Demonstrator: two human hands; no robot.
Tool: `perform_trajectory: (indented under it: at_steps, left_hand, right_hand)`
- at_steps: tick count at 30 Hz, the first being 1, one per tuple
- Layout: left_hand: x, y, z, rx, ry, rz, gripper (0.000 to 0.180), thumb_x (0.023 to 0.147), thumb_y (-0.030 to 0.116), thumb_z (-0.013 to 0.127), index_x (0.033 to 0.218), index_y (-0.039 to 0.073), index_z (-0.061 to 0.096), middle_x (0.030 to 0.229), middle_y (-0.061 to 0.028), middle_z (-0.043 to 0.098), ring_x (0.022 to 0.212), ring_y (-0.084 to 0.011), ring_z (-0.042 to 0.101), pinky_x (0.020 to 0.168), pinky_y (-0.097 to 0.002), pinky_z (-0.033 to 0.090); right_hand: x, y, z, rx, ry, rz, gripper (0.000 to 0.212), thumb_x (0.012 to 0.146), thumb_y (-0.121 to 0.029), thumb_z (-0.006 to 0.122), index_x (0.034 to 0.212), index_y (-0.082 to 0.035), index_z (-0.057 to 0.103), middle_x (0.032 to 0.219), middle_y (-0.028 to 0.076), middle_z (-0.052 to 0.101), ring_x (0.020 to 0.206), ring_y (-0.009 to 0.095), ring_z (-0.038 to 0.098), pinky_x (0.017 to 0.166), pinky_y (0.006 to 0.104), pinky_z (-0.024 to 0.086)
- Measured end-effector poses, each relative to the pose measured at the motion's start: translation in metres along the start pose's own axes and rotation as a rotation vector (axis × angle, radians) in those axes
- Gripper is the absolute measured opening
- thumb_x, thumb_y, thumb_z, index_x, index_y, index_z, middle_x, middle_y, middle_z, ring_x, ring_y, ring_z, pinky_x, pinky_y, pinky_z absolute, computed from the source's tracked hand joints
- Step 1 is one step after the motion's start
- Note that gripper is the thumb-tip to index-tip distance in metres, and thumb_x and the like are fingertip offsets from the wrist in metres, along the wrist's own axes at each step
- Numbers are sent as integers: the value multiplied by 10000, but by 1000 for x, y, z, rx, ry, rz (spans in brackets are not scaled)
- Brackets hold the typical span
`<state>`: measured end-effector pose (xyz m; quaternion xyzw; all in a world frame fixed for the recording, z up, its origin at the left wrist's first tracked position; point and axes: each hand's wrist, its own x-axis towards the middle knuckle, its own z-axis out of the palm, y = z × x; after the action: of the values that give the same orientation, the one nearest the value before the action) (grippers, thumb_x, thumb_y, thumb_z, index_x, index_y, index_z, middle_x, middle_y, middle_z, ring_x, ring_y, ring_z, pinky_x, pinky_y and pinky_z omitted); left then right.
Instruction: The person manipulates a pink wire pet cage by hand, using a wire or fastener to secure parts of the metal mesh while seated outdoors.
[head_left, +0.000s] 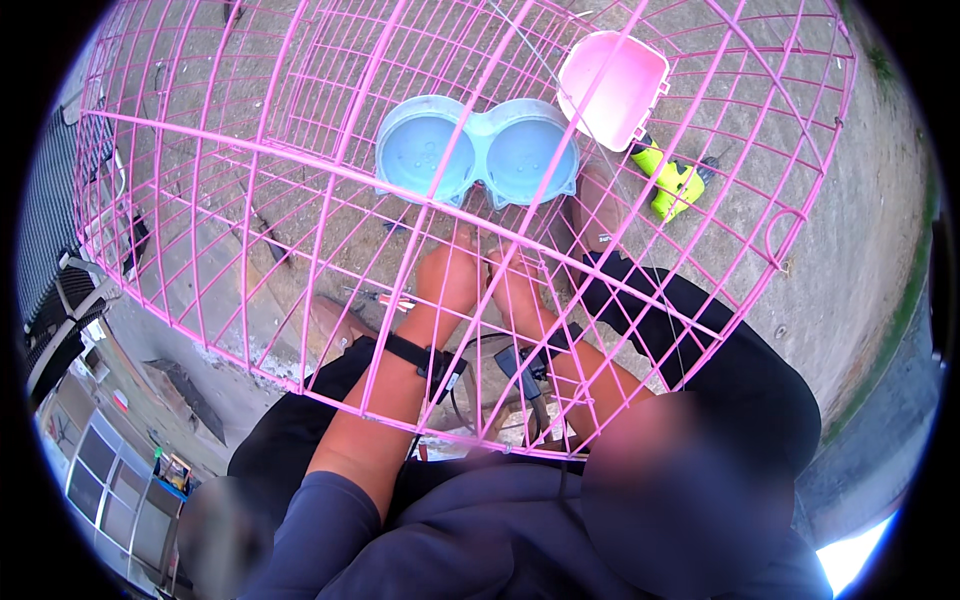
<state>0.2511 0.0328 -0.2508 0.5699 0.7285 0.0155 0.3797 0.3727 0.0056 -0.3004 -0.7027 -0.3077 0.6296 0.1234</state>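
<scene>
A large pink wire cage [263, 152] spreads across the view, and I see both my hands through its bars. A light blue double bowl [481, 130] sits at the middle of the cage, its two round cups side by side. Just below the bowl's near edge, my left hand [448, 277] is closed, thumb side up, near the wires. Close beside it, my right hand [516, 284] is also closed, its fingers curled towards the left hand. What the fingertips pinch is hidden by the bars and too small to make out.
Beyond the bowl to the right is a pink plastic tub [612, 88]. A yellow-green power drill [672, 185] lies on the ground beside it. A small red-handled tool [397, 301] lies left of my left hand. My knees flank the cage's near side.
</scene>
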Motion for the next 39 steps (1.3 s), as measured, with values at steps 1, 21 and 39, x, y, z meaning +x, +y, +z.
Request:
perform_trajectory:
  at_steps: [1,21,39]
  left_hand:
    - [2,-1,0,36,-30,22,210,830,135,512,956,-21,573,776,-246,634,676,-429,625,576,-516,496]
    - [13,-7,17,-31,-117,45,200,768,201,587,833,17,630,780,-240,639,737,-421,636,631,-501,507]
    - [9,13,-5,-183,-96,-52,222,818,210,519,814,38,659,806,-241,647,752,-426,632,639,-490,502]
  right_hand:
    - [1,2,-1,-100,11,-41,298,871,-333,512,879,-42,576,766,207,596,743,308,602,668,432,457]
    - [3,-17,-12,-445,-66,-85,326,897,-343,476,1011,-63,598,874,258,621,827,420,612,733,495,463]
    - [4,-9,-15,-486,-77,-176,321,902,-328,489,1059,-72,602,954,253,628,912,416,609,779,480,473]
